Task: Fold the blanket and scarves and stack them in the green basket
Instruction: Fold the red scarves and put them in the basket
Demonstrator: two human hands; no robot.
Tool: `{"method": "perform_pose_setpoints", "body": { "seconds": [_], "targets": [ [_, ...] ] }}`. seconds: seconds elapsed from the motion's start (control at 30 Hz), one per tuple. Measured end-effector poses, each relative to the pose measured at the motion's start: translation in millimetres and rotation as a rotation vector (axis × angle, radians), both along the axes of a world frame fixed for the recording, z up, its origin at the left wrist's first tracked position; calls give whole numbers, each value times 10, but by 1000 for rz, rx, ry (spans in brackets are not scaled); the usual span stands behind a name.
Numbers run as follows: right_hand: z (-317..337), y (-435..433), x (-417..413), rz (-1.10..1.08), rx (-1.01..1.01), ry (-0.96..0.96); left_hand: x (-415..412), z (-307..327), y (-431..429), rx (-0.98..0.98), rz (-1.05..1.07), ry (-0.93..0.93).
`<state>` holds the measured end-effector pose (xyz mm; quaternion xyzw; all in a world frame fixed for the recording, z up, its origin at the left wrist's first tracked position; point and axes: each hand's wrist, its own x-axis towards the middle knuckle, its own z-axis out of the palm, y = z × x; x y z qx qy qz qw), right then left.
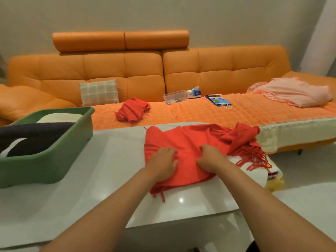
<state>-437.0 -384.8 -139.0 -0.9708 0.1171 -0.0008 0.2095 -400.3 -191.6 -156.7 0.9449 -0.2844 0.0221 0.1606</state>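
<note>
Print on the tissue box and blue bag is too blurred to read.

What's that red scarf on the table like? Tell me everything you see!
The red scarf is soft-looking cloth with tassel fringe at its ends. It lies partly folded and wrinkled on the white table, its right end bunched up. The left hand and right hand grip its middle.

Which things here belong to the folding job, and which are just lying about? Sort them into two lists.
Job: red scarf on the table, gripped by left hand and right hand; second red scarf on the sofa; green basket; dark folded cloth in it.
Lying about: plaid cushion; clear box; tissue box; blue bag.
</note>
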Motion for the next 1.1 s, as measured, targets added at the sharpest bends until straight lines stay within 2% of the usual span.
{"method": "perform_pose_setpoints", "body": {
  "seconds": [0.07, 0.17, 0.4, 0.47, 0.53, 0.6, 0.77, 0.93, 1.03, 1.1],
  "targets": [
    [7, 38, -22, 53, -103, 2, -19, -128, 131, 167, 37, 63],
    [36, 158, -37, 135, -248, -6, -20, -179, 323, 238, 92, 124],
    [66, 632, 44, 295, -25, 52, -20, 41, 1038, 289, 120, 89],
    [80, 791, 98, 296, -57, 98, 0, 104, 1237, 328, 154, 104],
    [103, 962, 174, 281, -168, 68, 28, 127, 1385, 363, 164, 60],
    [109, 1126, 294, 244, -191, -7, 72, 100, 1496, 350, 153, -24],
    [135, 1383, 786, 101, -61, -117, 242, -67, 1695, 239, 138, -188],
    [37, 1440, 1243, 30, -41, -91, 387, -172, 1757, 138, 126, -153],
    [-73, 1397, 1373, 52, -25, -158, 411, -221, 1773, 147, 111, -52],
    [-128, 1350, 1391, 1, -88, -175, 433, -257, 1772, 179, 100, -18]
  ]
}}
